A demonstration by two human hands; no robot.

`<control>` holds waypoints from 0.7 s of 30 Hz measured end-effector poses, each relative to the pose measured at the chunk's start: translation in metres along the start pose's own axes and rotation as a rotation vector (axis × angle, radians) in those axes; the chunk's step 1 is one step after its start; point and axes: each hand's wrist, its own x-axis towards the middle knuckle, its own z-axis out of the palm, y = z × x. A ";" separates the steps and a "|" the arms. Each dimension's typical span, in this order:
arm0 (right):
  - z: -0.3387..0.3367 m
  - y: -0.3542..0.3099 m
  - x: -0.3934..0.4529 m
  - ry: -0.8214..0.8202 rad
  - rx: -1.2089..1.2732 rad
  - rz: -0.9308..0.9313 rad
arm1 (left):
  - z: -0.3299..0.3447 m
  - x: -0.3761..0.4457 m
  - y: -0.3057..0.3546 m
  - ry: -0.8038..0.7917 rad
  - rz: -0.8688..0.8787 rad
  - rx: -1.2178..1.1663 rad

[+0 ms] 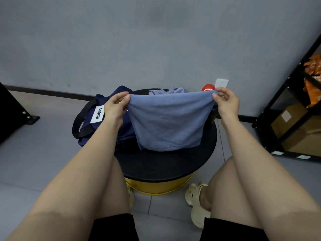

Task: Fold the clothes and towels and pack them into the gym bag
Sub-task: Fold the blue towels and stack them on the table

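Both hands pinch the top corners of a blue towel: left hand has thumb and fingers clamped on the left corner, right hand clamped the same way on the right corner; towel is held up, spread between them, top edge sagging slightly in the middle, lower edge hanging down to the black round tabletop; faint embossed lettering near the lower hem, too faint to read fully; whether the hem touches the top or hangs just above it, cannot tell; navy gym bag sits on the left part of the table, partly overhanging the rim, black handles looped on its left side, white label reading LIQUE on the near face; bag's opening is hidden behind the left forearm and the towel, so contents cannot be told; more blue cloth lies bunched at the far side of the table, behind the towel's top edge, outside the bag; red-capped bottle stands at the far right of the table, its dark body mostly hidden behind the right hand and towel; table base is a yellow drum; black shelf rack on the right holds cardboard boxes on a lower level and orange packets higher up; person is seated, knees either side of the table, cream sandal on the floor
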 end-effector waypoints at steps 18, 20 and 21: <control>-0.002 -0.005 -0.005 0.070 -0.115 -0.160 | 0.003 0.002 0.008 0.104 0.265 0.210; -0.001 -0.003 -0.005 0.047 -0.122 -0.144 | 0.002 0.003 0.008 0.110 0.264 0.237; -0.001 -0.003 -0.005 0.031 -0.120 -0.135 | 0.002 0.003 0.008 0.102 0.268 0.252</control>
